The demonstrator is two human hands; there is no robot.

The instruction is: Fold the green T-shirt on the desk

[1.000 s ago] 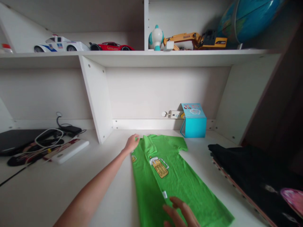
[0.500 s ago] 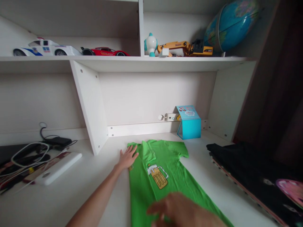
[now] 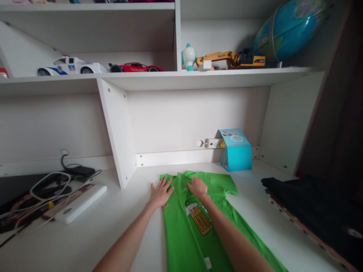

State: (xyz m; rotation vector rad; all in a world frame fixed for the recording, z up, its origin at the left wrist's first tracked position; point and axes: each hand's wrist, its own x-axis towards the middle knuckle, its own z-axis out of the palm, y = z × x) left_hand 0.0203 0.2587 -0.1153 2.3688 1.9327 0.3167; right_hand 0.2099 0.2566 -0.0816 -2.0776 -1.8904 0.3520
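This looks like a kid's room in a home. A white desk [image 3: 70, 245] has white shelves [image 3: 215, 77] over it. At 11 o'clock sit a white toy car [image 3: 72, 66] and a red toy car [image 3: 136, 67]. At 12 o'clock is a yellow toy digger [image 3: 227, 59], at 1 o'clock a blue globe [image 3: 289, 28]. Cords [image 3: 42, 185] lie at 9 o'clock. A green shirt [image 3: 184, 234] lies at 6 o'clock, dark clothes [image 3: 312, 204] at 4 o'clock.

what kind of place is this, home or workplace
Most likely a child's bedroom or study: a white desk with built-in shelves holding a toy excavator, a white toy car and a globe, with a green T-shirt spread on it.
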